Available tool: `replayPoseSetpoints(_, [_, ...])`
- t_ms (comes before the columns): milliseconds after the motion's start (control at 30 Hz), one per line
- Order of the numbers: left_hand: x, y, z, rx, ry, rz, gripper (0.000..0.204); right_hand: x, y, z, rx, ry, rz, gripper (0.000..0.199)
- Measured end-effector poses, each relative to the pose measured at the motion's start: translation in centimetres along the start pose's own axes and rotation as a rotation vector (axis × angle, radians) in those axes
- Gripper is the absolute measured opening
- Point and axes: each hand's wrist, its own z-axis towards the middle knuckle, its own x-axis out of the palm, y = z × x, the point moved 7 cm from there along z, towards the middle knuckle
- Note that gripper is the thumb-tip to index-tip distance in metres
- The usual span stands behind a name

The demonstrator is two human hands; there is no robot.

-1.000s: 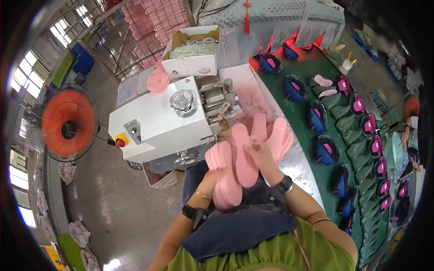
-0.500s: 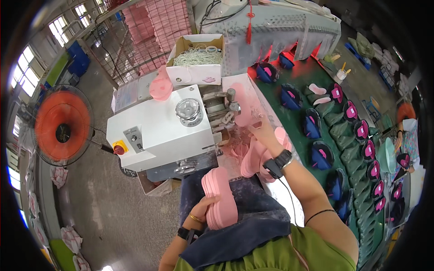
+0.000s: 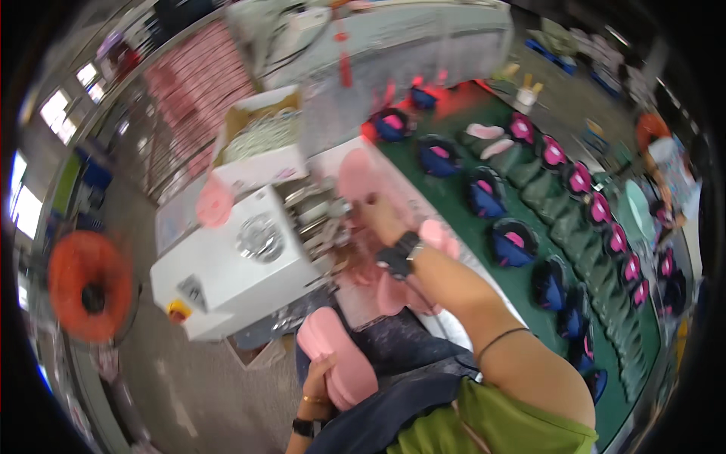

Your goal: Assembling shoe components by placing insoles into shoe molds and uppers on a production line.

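A stack of pink insoles (image 3: 340, 359) rests against my lap, and my left hand (image 3: 321, 372) is closed on its left edge. My right hand (image 3: 376, 216) reaches to the right side of a white machine (image 3: 231, 265) with metal rollers (image 3: 311, 216). Motion blurs its fingers, so what they hold, if anything, does not show. Just beyond it lies a flat pink insole (image 3: 357, 172) on the pale work surface. More pink insoles (image 3: 439, 240) lie beside and under my right wrist. Pink scraps (image 3: 354, 265) lie between the rollers and my right forearm.
A box of pale cord (image 3: 265, 140) stands behind the machine, with pink pieces (image 3: 215, 203) beside it. On the right, a green conveyor (image 3: 473, 189) carries several dark blue shoe uppers (image 3: 514, 242). An orange fan (image 3: 91, 287) stands at left; another person (image 3: 669, 178) is at far right.
The view has swung, so the machine and both hands appear further left. My left hand still grips the insole stack. My right hand stays by the rollers, now blurred.
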Motion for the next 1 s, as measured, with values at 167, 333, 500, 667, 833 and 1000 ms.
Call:
replayPoseSetpoints(167, [0.7, -0.5, 0.3, -0.012, -0.064, 0.049, 0.045, -3.7, 2.2, 1.0, 0.012, -0.028, 0.309, 0.033])
replayPoseSetpoints(333, [4.0, 1.8, 1.2, -0.278, -0.115, -0.134, 0.050, -23.8, -6.9, 3.8, 0.053, -0.473, 0.444, 0.034])
replayPoseSetpoints(500, [5.6, -0.3, 0.4, -0.205, -0.141, 0.058, 0.051, -34.7, -9.3, 7.5, -0.493, -0.621, -1.364, 0.022])
replayPoseSetpoints(667, [9.2, -2.2, 2.1, -0.173, -0.122, 0.116, 0.053, -48.7, -20.5, 11.5, -0.294, -0.474, 0.757, 0.009])
replayPoseSetpoints(833, [8.3, -1.1, -0.4, -0.138, -0.237, 0.081, 0.039, -26.2, -3.2, 8.2, -0.401, -0.273, 0.439, 0.015])
replayPoseSetpoints(1000, [8.7, -1.6, 1.6, -0.011, -0.049, 0.088, 0.028, -9.9, 6.6, -14.6, -0.537, 0.250, 0.084, 0.023])
